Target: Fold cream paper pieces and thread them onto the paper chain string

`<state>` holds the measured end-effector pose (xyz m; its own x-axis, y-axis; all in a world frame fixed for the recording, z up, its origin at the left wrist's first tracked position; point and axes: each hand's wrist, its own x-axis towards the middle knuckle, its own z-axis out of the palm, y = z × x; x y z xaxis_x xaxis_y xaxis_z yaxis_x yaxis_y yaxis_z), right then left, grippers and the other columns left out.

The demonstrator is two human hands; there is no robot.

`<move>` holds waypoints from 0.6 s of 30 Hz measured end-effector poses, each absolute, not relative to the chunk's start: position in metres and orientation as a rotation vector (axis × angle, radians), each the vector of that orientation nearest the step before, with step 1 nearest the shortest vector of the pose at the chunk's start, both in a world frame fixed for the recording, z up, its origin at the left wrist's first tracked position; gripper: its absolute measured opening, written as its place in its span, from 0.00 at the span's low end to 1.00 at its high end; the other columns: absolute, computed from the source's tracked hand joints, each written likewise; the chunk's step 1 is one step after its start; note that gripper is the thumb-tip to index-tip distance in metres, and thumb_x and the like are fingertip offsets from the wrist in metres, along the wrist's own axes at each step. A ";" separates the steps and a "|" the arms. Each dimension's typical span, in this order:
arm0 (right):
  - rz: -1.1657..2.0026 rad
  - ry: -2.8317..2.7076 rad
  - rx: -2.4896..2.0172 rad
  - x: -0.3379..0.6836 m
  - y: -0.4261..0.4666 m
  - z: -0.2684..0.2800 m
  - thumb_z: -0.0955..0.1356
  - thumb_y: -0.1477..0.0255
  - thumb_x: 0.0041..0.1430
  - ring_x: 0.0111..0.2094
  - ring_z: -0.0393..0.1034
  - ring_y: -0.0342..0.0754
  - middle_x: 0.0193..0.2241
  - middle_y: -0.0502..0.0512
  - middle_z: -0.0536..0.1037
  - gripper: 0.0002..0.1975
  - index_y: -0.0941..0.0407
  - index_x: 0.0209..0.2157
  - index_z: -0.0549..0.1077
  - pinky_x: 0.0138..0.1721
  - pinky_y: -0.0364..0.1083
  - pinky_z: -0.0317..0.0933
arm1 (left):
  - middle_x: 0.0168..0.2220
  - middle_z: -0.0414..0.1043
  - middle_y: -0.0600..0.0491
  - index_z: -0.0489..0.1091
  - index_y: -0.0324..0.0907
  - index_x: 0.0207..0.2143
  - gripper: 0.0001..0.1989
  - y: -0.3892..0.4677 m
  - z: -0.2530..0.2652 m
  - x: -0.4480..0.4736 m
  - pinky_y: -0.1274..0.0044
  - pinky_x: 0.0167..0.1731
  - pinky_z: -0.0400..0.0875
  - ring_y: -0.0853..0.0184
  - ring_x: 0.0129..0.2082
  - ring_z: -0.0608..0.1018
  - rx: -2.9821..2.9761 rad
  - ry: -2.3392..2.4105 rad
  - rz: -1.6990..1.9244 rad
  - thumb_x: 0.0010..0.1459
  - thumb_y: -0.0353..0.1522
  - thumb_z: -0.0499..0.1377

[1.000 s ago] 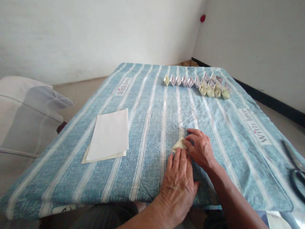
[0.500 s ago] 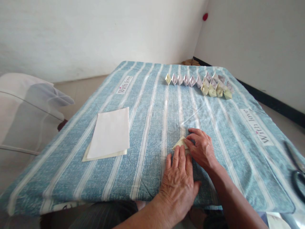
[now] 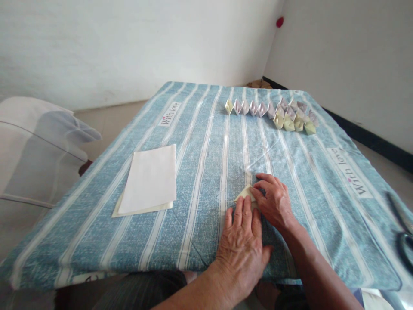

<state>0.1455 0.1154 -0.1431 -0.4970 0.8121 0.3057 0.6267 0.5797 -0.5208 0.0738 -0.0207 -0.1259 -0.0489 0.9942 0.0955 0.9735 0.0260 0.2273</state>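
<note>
A small piece of pale yellow folded paper (image 3: 244, 192) lies on the striped cloth near the front of the table, its right part hidden under fingers. My left hand (image 3: 242, 239) rests flat, fingers stretched out, with the fingertips pressing on the paper's near edge. From the right, my right hand (image 3: 272, 199) bends over the same paper, thumb and fingers closed at its right side. Farther back stand several folded paper boats (image 3: 252, 108), lilac and pale yellow, in a row that widens into a cluster at the right.
Left of my hands lies a stack of white sheets (image 3: 149, 178) with pale yellow paper under it. Black-handled scissors (image 3: 405, 247) lie at the right table edge. A blue striped tablecloth (image 3: 193, 142) covers the table. A cloth-covered object (image 3: 35, 150) stands beyond the left edge.
The view has shifted very slightly. Both hands and the folded paper keep almost the same place.
</note>
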 end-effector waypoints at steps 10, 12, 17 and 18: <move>0.457 -2.285 -1.163 0.144 0.115 -0.142 0.67 0.70 0.57 0.46 0.69 0.57 0.47 0.58 0.77 0.07 0.54 0.28 0.76 0.48 0.56 0.56 | 0.67 0.49 0.32 0.59 0.31 0.61 0.36 -0.021 -0.128 0.073 0.54 0.59 0.60 0.46 0.67 0.55 2.099 2.189 0.367 0.57 0.45 0.59; 0.455 -2.285 -1.159 0.144 0.115 -0.143 0.67 0.70 0.58 0.46 0.69 0.57 0.47 0.58 0.77 0.07 0.54 0.27 0.76 0.48 0.56 0.56 | 0.66 0.51 0.33 0.59 0.32 0.61 0.36 -0.021 -0.127 0.072 0.54 0.59 0.60 0.46 0.66 0.56 2.092 2.188 0.358 0.57 0.45 0.59; 0.460 -2.273 -1.152 0.143 0.116 -0.144 0.66 0.70 0.58 0.46 0.69 0.56 0.47 0.58 0.77 0.09 0.54 0.26 0.75 0.48 0.56 0.56 | 0.66 0.52 0.33 0.58 0.32 0.61 0.37 -0.020 -0.126 0.072 0.55 0.60 0.59 0.46 0.66 0.56 2.080 2.189 0.347 0.56 0.45 0.61; 0.459 -2.270 -1.153 0.143 0.115 -0.144 0.66 0.70 0.58 0.46 0.69 0.56 0.47 0.58 0.77 0.09 0.54 0.26 0.75 0.48 0.56 0.56 | 0.66 0.52 0.33 0.58 0.32 0.61 0.37 -0.020 -0.126 0.072 0.55 0.60 0.59 0.46 0.66 0.56 2.083 2.189 0.346 0.56 0.45 0.61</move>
